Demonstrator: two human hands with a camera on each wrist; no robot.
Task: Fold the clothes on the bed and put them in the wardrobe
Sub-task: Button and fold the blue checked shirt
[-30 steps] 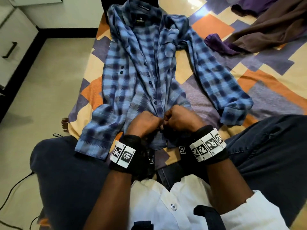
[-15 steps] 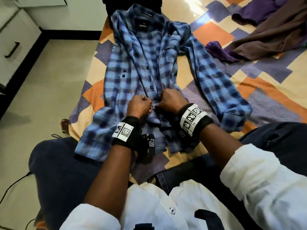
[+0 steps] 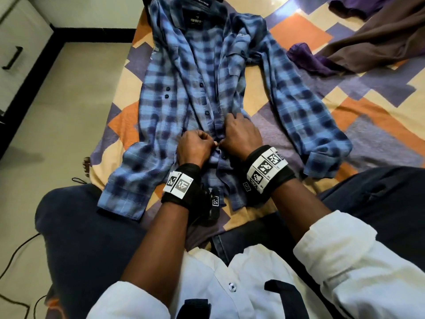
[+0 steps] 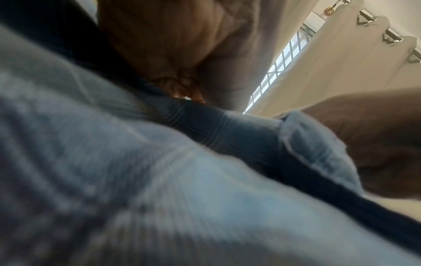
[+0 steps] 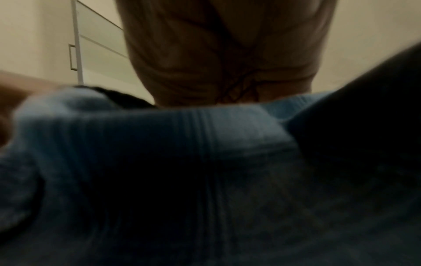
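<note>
Both fists curl side by side at frame centre, the left hand (image 3: 194, 147) and right hand (image 3: 240, 134) pinching the front placket of the shirt (image 3: 200, 72), knuckles up, wrists low over its hem. The shirt lies flat on the bed (image 3: 287, 33), collar at top of frame, sleeves spread; its neck label is too blurred to read.

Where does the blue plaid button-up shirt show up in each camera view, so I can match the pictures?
Head: the blue plaid button-up shirt lies spread on the patchwork bedsheet, centre of the picture.
Left wrist: blurred blue cloth fills the lower left.
Right wrist: dark, blurred blue cloth fills the lower half.
Shared landmark: the shirt's front edge where the left hand and right hand pinch it.
</note>
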